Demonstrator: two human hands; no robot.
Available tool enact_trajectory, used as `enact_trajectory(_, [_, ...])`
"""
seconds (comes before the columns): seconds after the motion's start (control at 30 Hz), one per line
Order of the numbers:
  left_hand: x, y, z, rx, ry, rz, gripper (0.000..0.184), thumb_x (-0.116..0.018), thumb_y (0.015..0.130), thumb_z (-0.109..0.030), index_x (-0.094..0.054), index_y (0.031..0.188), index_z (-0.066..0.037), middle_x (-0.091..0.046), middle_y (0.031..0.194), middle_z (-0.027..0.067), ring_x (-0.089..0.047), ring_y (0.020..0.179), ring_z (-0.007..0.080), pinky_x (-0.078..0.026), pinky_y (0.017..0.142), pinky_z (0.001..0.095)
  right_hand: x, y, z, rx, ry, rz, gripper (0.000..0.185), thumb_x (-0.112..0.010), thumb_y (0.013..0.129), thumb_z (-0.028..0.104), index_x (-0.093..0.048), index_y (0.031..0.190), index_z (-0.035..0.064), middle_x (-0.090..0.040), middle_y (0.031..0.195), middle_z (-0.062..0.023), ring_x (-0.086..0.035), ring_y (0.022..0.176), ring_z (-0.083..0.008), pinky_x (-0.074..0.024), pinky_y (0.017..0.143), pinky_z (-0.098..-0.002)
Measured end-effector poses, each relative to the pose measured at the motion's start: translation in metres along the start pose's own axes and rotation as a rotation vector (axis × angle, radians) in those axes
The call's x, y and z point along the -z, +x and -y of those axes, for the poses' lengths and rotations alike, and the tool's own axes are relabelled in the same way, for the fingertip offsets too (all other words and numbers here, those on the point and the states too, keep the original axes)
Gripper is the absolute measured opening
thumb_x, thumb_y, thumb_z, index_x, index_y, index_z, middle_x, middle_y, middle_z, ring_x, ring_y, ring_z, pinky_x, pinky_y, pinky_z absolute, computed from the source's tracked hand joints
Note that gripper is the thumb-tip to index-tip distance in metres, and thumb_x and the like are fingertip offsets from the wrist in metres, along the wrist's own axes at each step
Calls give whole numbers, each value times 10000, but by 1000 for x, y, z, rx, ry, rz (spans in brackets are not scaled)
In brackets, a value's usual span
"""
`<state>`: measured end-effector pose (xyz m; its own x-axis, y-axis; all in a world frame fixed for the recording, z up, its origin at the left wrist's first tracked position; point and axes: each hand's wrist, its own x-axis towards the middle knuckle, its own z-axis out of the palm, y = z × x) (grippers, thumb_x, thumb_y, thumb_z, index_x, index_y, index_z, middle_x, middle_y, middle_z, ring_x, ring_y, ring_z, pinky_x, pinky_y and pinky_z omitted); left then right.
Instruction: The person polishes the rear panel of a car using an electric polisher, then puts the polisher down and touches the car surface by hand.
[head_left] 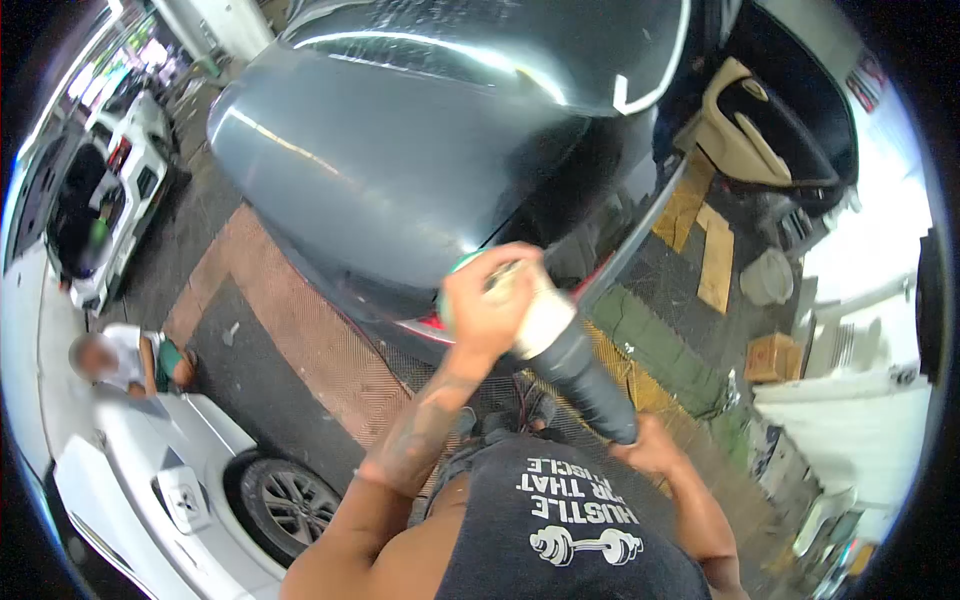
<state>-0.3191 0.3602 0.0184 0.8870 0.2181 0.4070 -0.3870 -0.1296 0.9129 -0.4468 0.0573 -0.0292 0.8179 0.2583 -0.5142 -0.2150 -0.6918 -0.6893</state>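
A power polisher [575,370] with a cream head and a black body slants across the middle of the head view. My left hand [490,300] is wrapped over its head, beside a green-edged part. At the lower end of the black body, my right hand [645,447] grips the handle. The polisher's head is at the rear corner of a dark car [400,160], close to a red tail light [432,325]. My hand hides whether the pad touches the paint.
An open car door [765,125] is at the upper right. A bucket [768,277] and a cardboard box [774,358] stand right. A white car [190,480] is lower left, with a crouching person [130,355] behind it. Another white car [140,190] is farther back.
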Motion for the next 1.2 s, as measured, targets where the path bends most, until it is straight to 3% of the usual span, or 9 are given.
enact_trajectory(0.07, [-44, 22, 13, 12, -60, -14, 153, -673, 849, -67, -722, 973, 9, -736, 901, 88, -666, 813, 122, -531, 756, 285, 48, -11, 15, -256, -173, 8, 404, -758, 666, 189, -671, 994, -32, -697, 814, -141, -674, 768, -216, -531, 740, -371])
enact_trajectory(0.2, [-64, 40, 12, 175, -153, -38, 156, -697, 852, -77, -719, 976, 15, -732, 878, 74, -654, 797, 100, -523, 730, 266, 91, -16, 23, -198, -253, -88, 357, -748, 663, 185, -674, 930, -41, -690, 788, -138, -673, 751, -223, -525, 719, -376])
enact_trajectory(0.3, [-39, 30, 20, 47, -195, -175, 150, -687, 863, -68, -718, 979, 22, -731, 888, 79, -661, 796, 117, -529, 742, 271, 101, -13, 46, -155, -239, 47, 326, -745, 664, 193, -663, 856, -56, -679, 746, -135, -673, 721, -230, -518, 691, -385])
enact_trajectory(0.47, [19, 4, -1, 116, -286, -303, 139, -656, 881, -29, -717, 984, 42, -731, 920, 101, -665, 800, 130, -537, 746, 273, 91, -3, 90, -107, -419, 189, 314, -738, 663, 189, -646, 820, -67, -662, 714, -143, -641, 670, -192, -510, 655, -370])
enact_trajectory(0.7, [-48, 38, 21, 76, -263, -219, 132, -677, 873, -69, -713, 952, 31, -724, 873, 73, -645, 780, 114, -519, 710, 266, 124, -2, 71, -107, -422, 58, 324, -741, 670, 197, -657, 851, -59, -662, 718, -140, -634, 661, -195, -515, 655, -371])
enact_trajectory(0.8, [-52, 40, 12, 109, -170, -163, 130, -696, 854, -72, -724, 949, 12, -732, 874, 67, -650, 792, 114, -520, 717, 272, 116, -7, 53, -130, -306, -3, 342, -745, 674, 205, -669, 899, -42, -674, 737, -159, -661, 692, -217, -518, 672, -376])
enact_trajectory(0.97, [22, -3, -12, 96, -115, -234, 145, -652, 861, -46, -721, 970, 19, -736, 911, 102, -677, 827, 145, -536, 775, 293, 81, -5, 80, -78, -350, 217, 382, -755, 686, 227, -683, 980, -7, -701, 839, -234, -715, 793, -327, -534, 738, -421])
enact_trajectory(1.1, [38, -40, -6, 73, -183, -262, 177, -602, 841, 18, -697, 985, 57, -729, 962, 153, -692, 871, 196, -547, 806, 324, 29, 19, 34, 71, -273, 122, 377, -767, 670, 191, -692, 974, -20, -718, 860, -220, -722, 815, -324, -545, 761, -400])
enact_trajectory(1.2, [15, -46, 1, -109, 39, -120, 198, -637, 792, 21, -691, 981, 45, -729, 974, 185, -707, 911, 243, -547, 830, 335, -5, 48, -34, 47, -180, 78, 459, -799, 659, 259, -701, 1036, 16, -710, 928, -248, -708, 878, -367, -553, 812, -421])
